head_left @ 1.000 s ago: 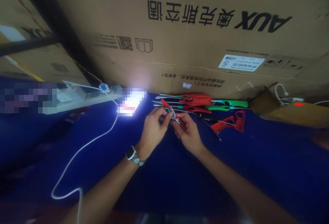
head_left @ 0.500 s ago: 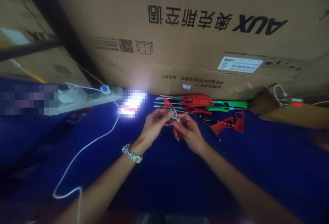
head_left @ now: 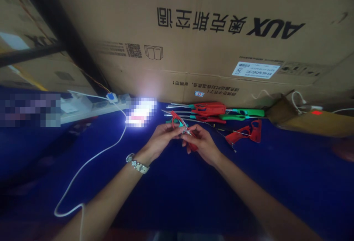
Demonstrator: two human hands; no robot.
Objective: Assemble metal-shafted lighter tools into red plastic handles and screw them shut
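- Above the blue cloth (head_left: 177,200), a red lighter (head_left: 181,123) with thin wires and a teal part exposed is held between two hands.
- By the left hand (head_left: 162,139), its far end is pinched; a silver bracelet (head_left: 137,164) is worn on that wrist.
- By the right hand (head_left: 205,143), its near end is gripped; whether the fingertips of both hands touch cannot be told.
- Behind, red and green lighters (head_left: 209,108) are laid near the cardboard box (head_left: 207,53).
- To the right, loose red pieces (head_left: 239,135) are placed.
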